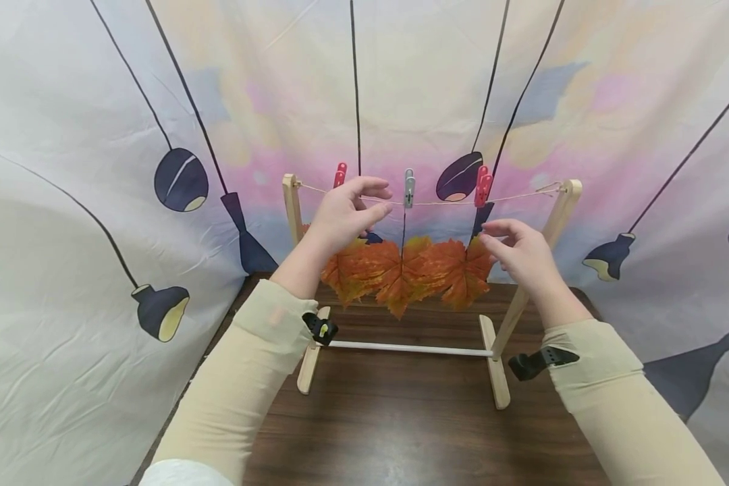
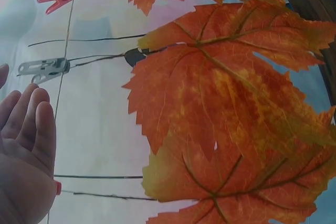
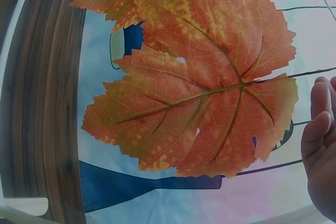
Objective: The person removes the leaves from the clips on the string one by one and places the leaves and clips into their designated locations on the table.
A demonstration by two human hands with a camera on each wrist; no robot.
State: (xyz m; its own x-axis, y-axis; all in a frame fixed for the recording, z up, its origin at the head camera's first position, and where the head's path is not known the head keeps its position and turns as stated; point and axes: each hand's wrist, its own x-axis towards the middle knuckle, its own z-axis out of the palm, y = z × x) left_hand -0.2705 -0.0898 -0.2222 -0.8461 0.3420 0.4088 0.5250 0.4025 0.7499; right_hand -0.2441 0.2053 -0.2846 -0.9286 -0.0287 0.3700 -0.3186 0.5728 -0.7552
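Observation:
Three orange-yellow artificial maple leaves (image 1: 397,273) hang by thin stems from a string (image 1: 437,203). A red clothespin (image 1: 340,175), a grey clothespin (image 1: 409,189) and another red clothespin (image 1: 482,187) grip the string and stems. My left hand (image 1: 343,214) hovers by the left red clothespin and partly hides it; thumb and fingers are apart, with nothing between them. Below the right red clothespin, my right hand (image 1: 522,256) has loosely bent fingers and holds nothing. In the right wrist view, a gap separates those fingers (image 3: 319,95) from the nearest maple leaf (image 3: 210,95).
A wooden stand carries the string between its left post (image 1: 292,209) and right post (image 1: 560,212). A white rod (image 1: 410,348) joins its feet on the dark brown table (image 1: 395,418). Behind hangs a cloth backdrop (image 1: 413,81) printed with lamps.

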